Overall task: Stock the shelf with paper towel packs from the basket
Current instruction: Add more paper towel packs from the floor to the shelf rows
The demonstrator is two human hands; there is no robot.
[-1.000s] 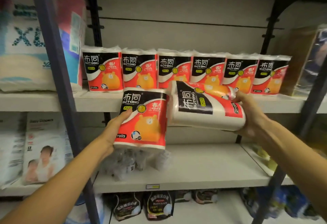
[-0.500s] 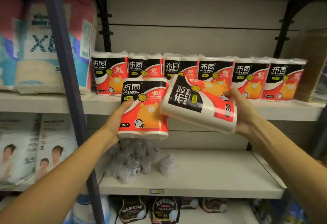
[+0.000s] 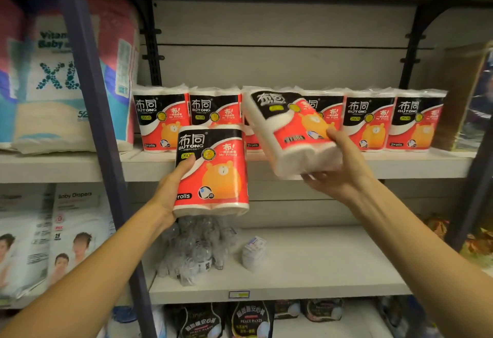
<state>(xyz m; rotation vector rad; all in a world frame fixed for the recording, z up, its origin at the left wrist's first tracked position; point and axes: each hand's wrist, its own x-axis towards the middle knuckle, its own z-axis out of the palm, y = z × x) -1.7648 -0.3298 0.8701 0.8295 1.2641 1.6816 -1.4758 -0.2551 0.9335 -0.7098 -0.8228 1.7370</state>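
My left hand (image 3: 170, 191) grips an upright red, black and white two-roll paper towel pack (image 3: 213, 169) just in front of and below the shelf's (image 3: 400, 167) front edge. My right hand (image 3: 338, 167) holds a second pack (image 3: 290, 129) from underneath, tilted with its top leaning left, over the shelf's front edge. Behind them a row of several identical packs (image 3: 370, 121) stands along the back of the shelf. The basket is out of view.
A dark upright post (image 3: 90, 113) stands left of my left arm, with large diaper bags (image 3: 53, 70) beyond it. The lower shelf (image 3: 306, 263) carries a clear plastic bundle (image 3: 197, 247) and a small white pack (image 3: 253, 252). Brown packaging (image 3: 464, 97) borders the row on the right.
Both hands have risen and moved toward the shelf. The right pack has turned from nearly lying sideways to more upright and now overlaps the row.
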